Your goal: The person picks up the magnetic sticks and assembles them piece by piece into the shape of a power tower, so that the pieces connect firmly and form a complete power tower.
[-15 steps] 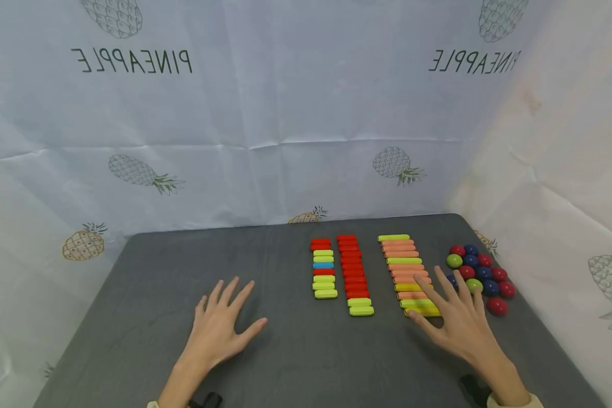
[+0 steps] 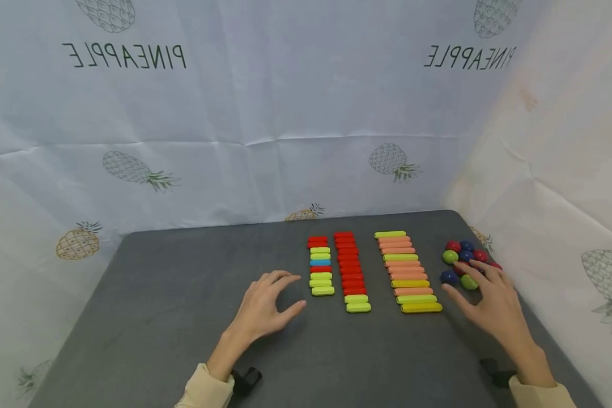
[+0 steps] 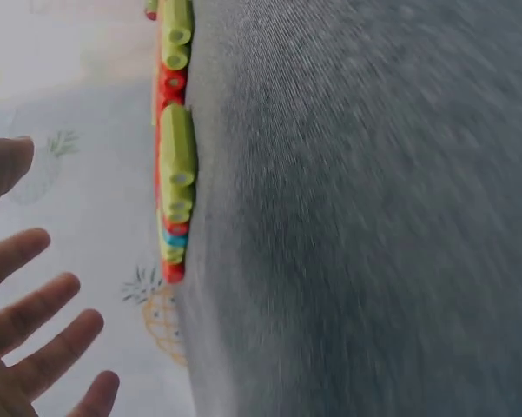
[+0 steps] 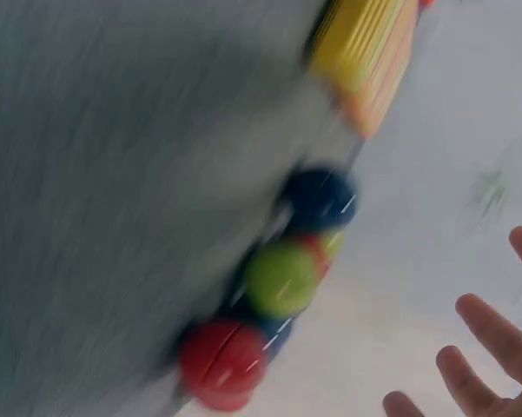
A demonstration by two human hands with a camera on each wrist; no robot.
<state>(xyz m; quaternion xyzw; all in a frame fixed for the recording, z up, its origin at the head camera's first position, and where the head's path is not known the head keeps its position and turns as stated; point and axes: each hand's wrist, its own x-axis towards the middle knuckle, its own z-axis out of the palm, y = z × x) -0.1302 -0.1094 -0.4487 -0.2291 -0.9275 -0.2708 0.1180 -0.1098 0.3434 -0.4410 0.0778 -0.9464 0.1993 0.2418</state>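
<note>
My left hand (image 2: 263,306) hovers over the grey table with its fingers loosely extended, just left of a column of short red, lime and blue tube-shaped pieces (image 2: 323,291). Nothing lies in it. In the left wrist view its fingers (image 3: 56,347) are spread apart. Over the cluster of glossy balls (image 2: 450,257) at the far right, my right hand (image 2: 500,303) reaches with bent, parted fingers and hides part of the group. The right wrist view shows its fingers (image 4: 491,334) away from a red ball (image 4: 221,360), a green ball (image 4: 280,278) and a dark blue ball (image 4: 320,198).
Two more columns of tubes stand between the hands: a red one (image 2: 349,263) ending in lime, and a longer one of orange, lime and yellow pieces (image 2: 407,270). White pineapple-print cloth (image 2: 265,113) rises behind and beside the table (image 2: 163,306). Black straps circle both wrists.
My left hand has moved right toward the short tubes, its fingers closer together. My right hand has shifted right from the orange column to over the balls. The head view has moved slightly.
</note>
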